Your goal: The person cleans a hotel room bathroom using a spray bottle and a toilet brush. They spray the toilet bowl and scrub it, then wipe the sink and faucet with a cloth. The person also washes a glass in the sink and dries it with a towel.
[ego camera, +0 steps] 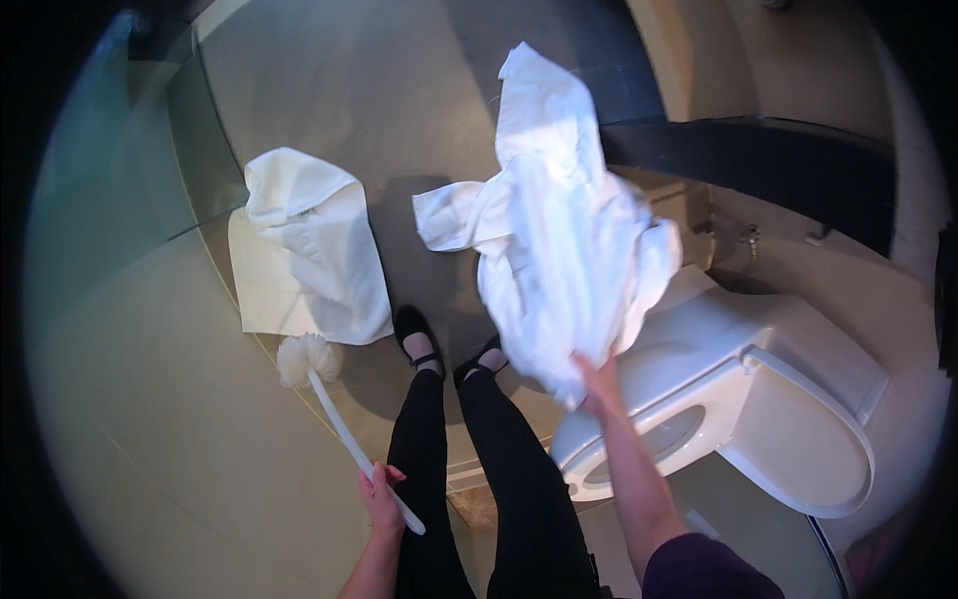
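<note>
A white toilet brush is gripped by its handle in my left hand, with its round bristle head pointing away from me at the left. My right hand grips the near end of a large white cloth, which looks like a robe or towel with loose flaps. The cloth spreads away from me and covers part of the toilet's side. A second white towel lies crumpled on the floor to the left, just beyond the brush head.
On the right stands a white toilet with its lid raised and its seat down. A dark counter edge runs above it. Glass panels stand at the left. My black shoes are on the tiled floor.
</note>
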`<state>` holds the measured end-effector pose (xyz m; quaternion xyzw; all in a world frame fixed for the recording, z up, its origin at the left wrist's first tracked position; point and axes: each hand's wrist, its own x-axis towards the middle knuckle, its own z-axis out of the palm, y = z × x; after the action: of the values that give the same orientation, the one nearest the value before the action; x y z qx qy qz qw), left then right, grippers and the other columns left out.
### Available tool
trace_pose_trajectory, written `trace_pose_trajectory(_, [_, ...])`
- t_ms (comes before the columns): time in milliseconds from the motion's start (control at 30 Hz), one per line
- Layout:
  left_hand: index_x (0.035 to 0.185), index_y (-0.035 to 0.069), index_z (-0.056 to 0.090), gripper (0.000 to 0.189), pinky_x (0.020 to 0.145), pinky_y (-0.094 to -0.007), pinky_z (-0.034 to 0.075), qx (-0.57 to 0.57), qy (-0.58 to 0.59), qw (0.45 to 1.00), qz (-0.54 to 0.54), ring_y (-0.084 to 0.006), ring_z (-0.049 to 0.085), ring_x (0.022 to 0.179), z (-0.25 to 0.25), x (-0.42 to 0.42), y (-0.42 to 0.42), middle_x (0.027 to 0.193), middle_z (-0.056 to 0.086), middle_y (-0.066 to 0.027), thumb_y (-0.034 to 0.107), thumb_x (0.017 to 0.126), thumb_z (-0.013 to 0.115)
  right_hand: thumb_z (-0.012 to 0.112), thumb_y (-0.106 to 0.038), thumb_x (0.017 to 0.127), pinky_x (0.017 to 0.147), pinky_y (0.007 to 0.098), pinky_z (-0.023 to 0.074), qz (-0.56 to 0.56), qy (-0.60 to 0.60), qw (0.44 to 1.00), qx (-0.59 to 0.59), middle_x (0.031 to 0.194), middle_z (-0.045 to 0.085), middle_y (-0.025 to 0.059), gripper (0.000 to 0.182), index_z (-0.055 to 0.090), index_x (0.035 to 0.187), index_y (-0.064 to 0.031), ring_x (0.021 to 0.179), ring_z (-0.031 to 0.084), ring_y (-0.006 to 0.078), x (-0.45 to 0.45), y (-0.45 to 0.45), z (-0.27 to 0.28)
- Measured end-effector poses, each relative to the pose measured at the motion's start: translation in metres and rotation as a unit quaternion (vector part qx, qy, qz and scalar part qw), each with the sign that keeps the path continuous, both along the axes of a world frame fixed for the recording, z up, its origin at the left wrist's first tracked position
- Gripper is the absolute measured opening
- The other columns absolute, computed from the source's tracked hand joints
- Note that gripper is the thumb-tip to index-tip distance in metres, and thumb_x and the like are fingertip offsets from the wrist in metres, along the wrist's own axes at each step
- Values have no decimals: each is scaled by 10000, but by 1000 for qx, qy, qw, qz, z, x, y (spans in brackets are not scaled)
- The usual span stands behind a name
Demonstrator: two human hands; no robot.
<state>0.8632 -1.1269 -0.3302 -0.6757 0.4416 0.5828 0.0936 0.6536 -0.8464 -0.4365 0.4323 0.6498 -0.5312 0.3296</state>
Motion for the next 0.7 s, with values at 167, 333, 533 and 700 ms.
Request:
trace_pose_trajectory(167, [927,56,438,165,606,-239,419,-42,18,999,-18,-117,507,625,46,21,-9,683,521,-41,218,900,435,674,-101,708,859,351,430,32,-31,992,-118,1127,503,132,688,294,1279,-46,1025,495,229,43,-65,124])
trace_pose_trajectory(333, [927,51,437,156,595,-245,412,-99,25,995,-13,-113,500,618,94,59,-32,679,517,-47,205,902,424,672,-116,697,893,331,389,48,-15,978,-201,1179,470,113,742,261,1312,-57,1054,469,205,63,-100,197])
trace_pose_trajectory(533, [856,24,456,152,589,-270,425,-150,-19,986,-73,-134,516,610,138,86,-54,654,514,-55,175,873,439,650,-109,713,913,338,379,106,-62,964,-235,1207,442,137,750,220,1320,-20,1079,456,213,64,-97,289])
trace_pose_trajectory(700, [812,21,467,187,587,-271,424,-105,66,989,-75,-133,526,612,146,74,-95,654,530,-58,197,872,450,630,-90,734,925,327,369,151,-35,957,-243,1198,452,135,714,224,1315,-7,1080,457,205,67,-141,356])
